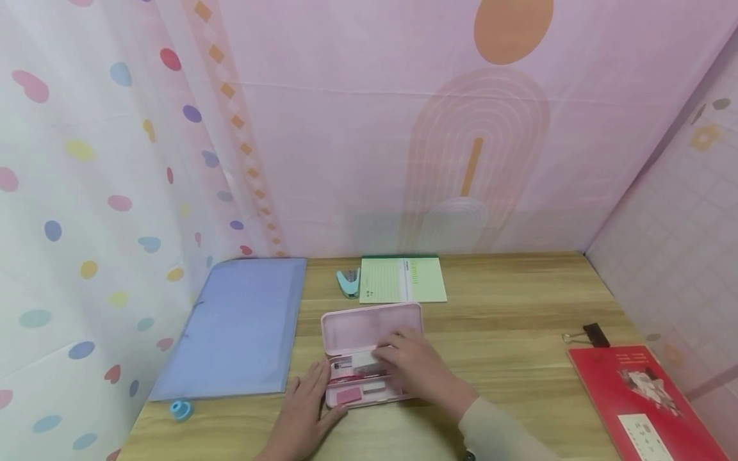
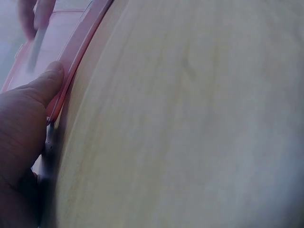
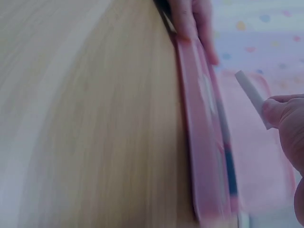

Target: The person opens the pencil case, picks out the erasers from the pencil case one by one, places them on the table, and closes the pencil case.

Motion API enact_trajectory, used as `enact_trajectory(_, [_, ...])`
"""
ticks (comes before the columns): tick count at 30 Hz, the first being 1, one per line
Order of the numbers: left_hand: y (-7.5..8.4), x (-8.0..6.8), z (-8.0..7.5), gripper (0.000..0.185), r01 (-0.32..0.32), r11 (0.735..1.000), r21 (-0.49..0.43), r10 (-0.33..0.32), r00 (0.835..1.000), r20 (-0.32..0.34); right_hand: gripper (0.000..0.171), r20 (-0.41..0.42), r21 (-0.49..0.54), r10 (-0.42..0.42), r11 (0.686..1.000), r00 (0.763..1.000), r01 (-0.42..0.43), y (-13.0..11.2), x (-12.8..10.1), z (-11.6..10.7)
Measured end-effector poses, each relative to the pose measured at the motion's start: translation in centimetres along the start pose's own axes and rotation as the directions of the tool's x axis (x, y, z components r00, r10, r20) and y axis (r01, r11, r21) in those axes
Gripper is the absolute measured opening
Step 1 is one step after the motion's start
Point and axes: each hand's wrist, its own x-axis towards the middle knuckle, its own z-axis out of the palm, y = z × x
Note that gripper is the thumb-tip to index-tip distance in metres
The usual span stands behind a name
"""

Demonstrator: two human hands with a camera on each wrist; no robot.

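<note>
An open pink pencil case [image 1: 371, 330] lies on the table, its lid raised at the back. In its tray are a pink eraser [image 1: 348, 395] and a small whitish piece [image 1: 373, 387]; the right end is hidden by the hand. My right hand [image 1: 412, 365] is over the tray, pinching a flat whitish block [image 3: 251, 95] between thumb and fingers, its kind not clear. My left hand [image 1: 302, 416] rests against the left end of the case with fingers straight, the thumb [image 2: 50, 78] on its front edge.
A blue folder [image 1: 236, 326] lies left, with a small blue round object [image 1: 181, 410] before it. Behind the case are a teal stapler [image 1: 348, 283] and a green notebook [image 1: 383, 282]. On the right, a black binder clip [image 1: 596, 335] is at a red booklet [image 1: 640, 390].
</note>
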Motion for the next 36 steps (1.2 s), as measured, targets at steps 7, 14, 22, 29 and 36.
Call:
enact_trajectory(7, [0.2, 0.1, 0.1, 0.096, 0.048, 0.999, -0.008, -0.047, 0.998, 0.049, 0.024, -0.224, 0.042, 0.024, 0.999, 0.974, -0.015, 4.5, -4.4, -3.0])
enact_trajectory(14, [0.1, 0.3, -0.1, 0.099, 0.07, 0.998, -0.001, -0.069, 0.995, 0.076, 0.023, -0.244, -0.01, 0.185, 0.981, 0.952, -0.193, 9.0, -8.6, -5.1])
enact_trajectory(22, [0.2, 0.5, 0.1, 0.102, 0.07, 0.997, 0.017, -0.071, 0.995, 0.072, 0.023, -0.258, -0.021, 0.274, 0.957, 0.927, -0.289, 12.6, -11.5, -5.1])
enact_trajectory(29, [0.2, 0.4, 0.2, 0.103, 0.068, 0.998, 0.014, -0.069, 0.995, 0.068, 0.022, -0.197, 0.002, 0.399, 0.914, 0.896, -0.406, 14.3, -12.5, -4.5])
enact_trajectory(36, [0.1, 0.4, 0.3, 0.102, 0.063, 0.998, 0.013, -0.063, 0.996, 0.057, 0.022, -0.119, 0.025, 0.485, 0.874, 0.866, -0.486, 14.9, -12.7, -4.1])
